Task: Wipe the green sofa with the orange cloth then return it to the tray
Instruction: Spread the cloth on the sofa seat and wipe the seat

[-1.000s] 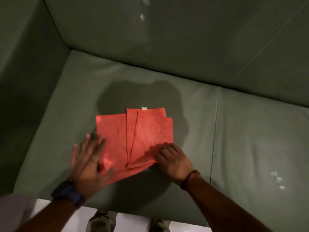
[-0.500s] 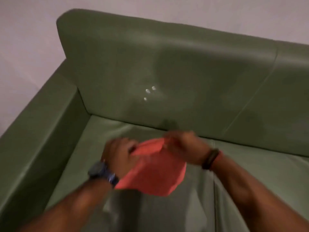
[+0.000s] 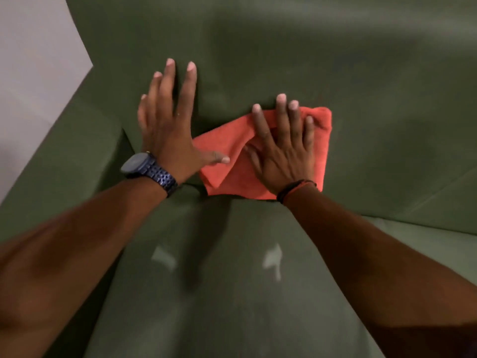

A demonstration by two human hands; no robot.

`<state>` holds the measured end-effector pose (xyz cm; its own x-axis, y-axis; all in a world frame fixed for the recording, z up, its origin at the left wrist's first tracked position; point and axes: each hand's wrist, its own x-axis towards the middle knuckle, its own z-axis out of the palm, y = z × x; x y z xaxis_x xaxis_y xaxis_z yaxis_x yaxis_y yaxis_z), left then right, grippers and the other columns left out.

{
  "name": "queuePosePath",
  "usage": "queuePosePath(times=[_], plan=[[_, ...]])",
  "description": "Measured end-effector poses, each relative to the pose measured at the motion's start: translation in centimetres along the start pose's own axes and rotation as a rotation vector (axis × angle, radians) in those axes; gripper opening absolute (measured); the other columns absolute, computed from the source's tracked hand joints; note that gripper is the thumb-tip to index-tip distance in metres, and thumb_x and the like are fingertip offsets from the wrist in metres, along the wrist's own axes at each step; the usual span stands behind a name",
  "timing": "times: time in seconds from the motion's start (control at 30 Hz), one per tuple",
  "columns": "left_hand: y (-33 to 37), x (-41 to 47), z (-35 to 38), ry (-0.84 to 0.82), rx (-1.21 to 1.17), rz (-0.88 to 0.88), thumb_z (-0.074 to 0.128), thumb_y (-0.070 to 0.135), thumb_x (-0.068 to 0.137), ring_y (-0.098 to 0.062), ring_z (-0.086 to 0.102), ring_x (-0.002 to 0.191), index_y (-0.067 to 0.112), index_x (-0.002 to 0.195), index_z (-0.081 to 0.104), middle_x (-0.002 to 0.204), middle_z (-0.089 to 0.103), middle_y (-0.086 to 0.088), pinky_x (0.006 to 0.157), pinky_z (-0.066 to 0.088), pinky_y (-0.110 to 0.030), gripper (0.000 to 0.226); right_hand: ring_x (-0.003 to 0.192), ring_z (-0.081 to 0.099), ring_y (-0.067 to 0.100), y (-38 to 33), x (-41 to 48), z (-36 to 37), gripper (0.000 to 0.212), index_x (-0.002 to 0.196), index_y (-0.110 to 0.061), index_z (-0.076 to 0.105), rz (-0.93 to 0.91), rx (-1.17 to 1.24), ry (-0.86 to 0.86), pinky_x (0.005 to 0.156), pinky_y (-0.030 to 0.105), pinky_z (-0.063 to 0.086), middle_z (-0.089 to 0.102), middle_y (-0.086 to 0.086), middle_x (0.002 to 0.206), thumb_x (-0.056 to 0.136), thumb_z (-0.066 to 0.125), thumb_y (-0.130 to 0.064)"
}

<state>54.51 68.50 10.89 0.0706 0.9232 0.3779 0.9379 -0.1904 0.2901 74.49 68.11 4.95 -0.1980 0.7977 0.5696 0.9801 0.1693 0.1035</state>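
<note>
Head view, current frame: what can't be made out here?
- Tray: not in the head view, out of frame.
- Orange cloth: middle hidden under the right hand; the left hand thumb covers its left edge.
- Green sofa: whether marks remain under the cloth is hidden; surface blurred.
</note>
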Motion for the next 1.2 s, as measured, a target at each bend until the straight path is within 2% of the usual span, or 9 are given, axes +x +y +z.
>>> queuePosePath(times=[0.2,0.37,0.53,0.63,0.73,0.9,1.07,1.13,1.2], plan=[[-1.3,-3.1,1.2,-0.087,-0.052,0.012,0.072,0.073,0.033,-0.032,0.01,0.141,0.016,0.148,0.009,0.155,0.011,-0.018,0.11,0.017,-0.056,0.143,0.135,0.018,0.031,0.7,0.8,1.3,0.067,0.143,-0.025,0.026,0.099,-0.056,0.148,0.116,0.04,-0.009,0.041,0.022,0.144,0.09,0.043,-0.061],[-0.6,-3.5,1.8,-0.085,-0.081,-0.018,0.07,0.077,0.032,-0.034,0.012,0.141,0.015,0.148,0.01,0.154,0.012,-0.02,0.11,0.017,-0.055,0.144,0.135,0.035,0.026,-1.1,1.1,1.5,0.06,0.142,-0.029,0.031,-0.104,-0.116,0.153,0.109,0.046,0.017,0.049,0.009,0.142,0.091,0.042,-0.059],[0.2,-2.8,1.8,-0.048,-0.04,0.035,0.078,0.068,0.032,-0.033,0.022,0.135,0.023,0.147,0.018,0.153,0.022,-0.014,0.105,0.023,-0.054,0.137,0.132,0.028,0.03,3.6,0.8,0.6,0.065,0.144,-0.024,0.027,-0.082,-0.196,0.156,0.107,0.05,0.016,0.047,0.018,0.141,0.093,0.037,-0.062],[1.7,-2.5,2.3,0.019,-0.035,0.089,0.078,0.066,0.033,-0.033,0.036,0.123,0.026,0.139,0.034,0.143,0.04,-0.01,0.096,0.032,-0.05,0.122,0.133,0.029,0.034,1.7,1.3,0.3,0.067,0.144,-0.022,0.027,-0.026,-0.114,0.108,0.108,0.052,0.012,0.043,0.019,0.144,0.091,0.044,-0.059],[3.4,-2.1,2.7,0.052,-0.016,0.095,0.076,0.066,0.035,-0.033,0.046,0.11,0.025,0.127,0.045,0.129,0.051,-0.008,0.086,0.037,-0.047,0.106,0.137,0.026,0.027,1.6,1.2,0.1,0.063,0.145,-0.023,0.027,-0.206,-0.078,0.062,0.113,0.046,0.009,0.041,0.013,0.147,0.094,0.043,-0.056],[5.5,-0.9,2.9,0.086,0.089,0.01,0.075,0.06,0.041,-0.032,0.05,0.096,0.022,0.105,0.054,0.111,0.056,-0.01,0.077,0.035,-0.042,0.077,0.136,0.031,0.03,6.1,1.5,-1.4,0.067,0.142,-0.023,0.034,-0.165,-0.15,0.184,0.113,0.045,0.014,0.046,0.01,0.144,0.09,0.042,-0.065],[9.7,-0.2,2.7,0.09,0.205,0.053,0.058,0.038,0.066,-0.031,0.05,0.098,0.022,0.092,0.063,0.099,0.063,-0.006,0.08,0.032,-0.042,0.031,0.104,0.059,0.021,9.1,1.7,-4.3,0.01,0.087,-0.026,0.064,-0.131,-0.175,0.336,0.093,0.036,0.034,0.07,0.001,0.088,0.082,0.066,-0.034],[11.3,0.2,2.3,0.047,0.214,0.112,0.056,0.032,0.071,-0.032,0.048,0.099,0.018,0.092,0.064,0.096,0.065,-0.008,0.084,0.031,-0.044,0.027,0.083,0.064,0.022,10.2,2.0,-6.0,0.006,0.078,-0.022,0.059,-0.134,-0.188,0.225,0.086,0.036,0.034,0.064,0.002,0.075,0.084,0.061,-0.022],[13.9,-0.1,1.7,0.026,0.178,0.176,0.057,0.029,0.073,-0.036,0.051,0.095,0.015,0.089,0.063,0.087,0.066,-0.014,0.085,0.032,-0.047,0.023,0.082,0.059,0.03,12.2,1.2,-8.0,0.015,0.092,-0.017,0.058,-0.167,-0.061,-0.036,0.082,0.042,0.033,0.062,0.01,0.088,0.094,0.043,-0.02]])
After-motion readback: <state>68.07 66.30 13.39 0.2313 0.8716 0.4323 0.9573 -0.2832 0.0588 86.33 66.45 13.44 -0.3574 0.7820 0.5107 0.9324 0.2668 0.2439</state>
